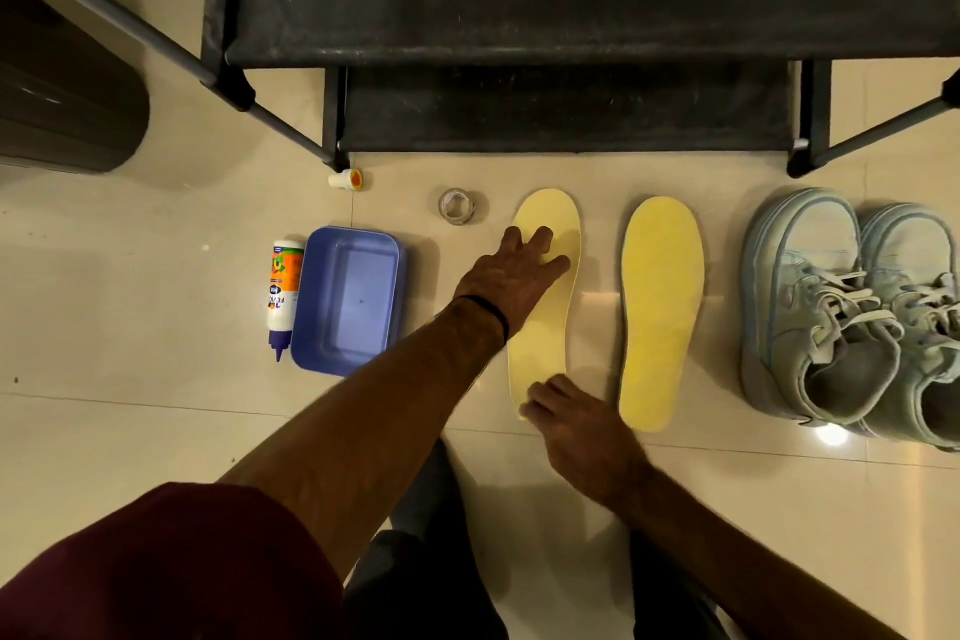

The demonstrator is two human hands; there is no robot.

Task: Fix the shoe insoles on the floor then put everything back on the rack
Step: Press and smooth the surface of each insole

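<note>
Item: pale yellow flat foam insole (pixel 540 327), lying on the cream tiled floor (pixel 156 431), long axis running away from the person, toe end far, heel end near.

Left hand (pixel 514 276): fingers spread wide and straight, laid flat on the toe half of the insole; holds nothing, presses only. The rest of the insole runs back from these fingers toward the person.

Right hand (pixel 566 411): fingers loosely bent, tips touching the heel end (whether they pinch the edge cannot be told). The nearer hand to the heel.

Beside it, to the right of both sets of fingers and apart from them: brighter yellow foam insole (pixel 662 312), parallel, untouched. Further right: pair of light grey-blue lace-up sneakers (pixel 852 322).

Left of the left fingers: blue plastic rectangular tray (pixel 311 343), white glue bottle with orange label (pixel 283 296), its small cap (pixel 347 179), clear tape roll (pixel 457 206).

Beyond the fingertips: black fabric-shelved shoe rack (pixel 519 42)

Judgement: fixing stage, pressing the insole flat; nothing returned to the rack yet
</note>
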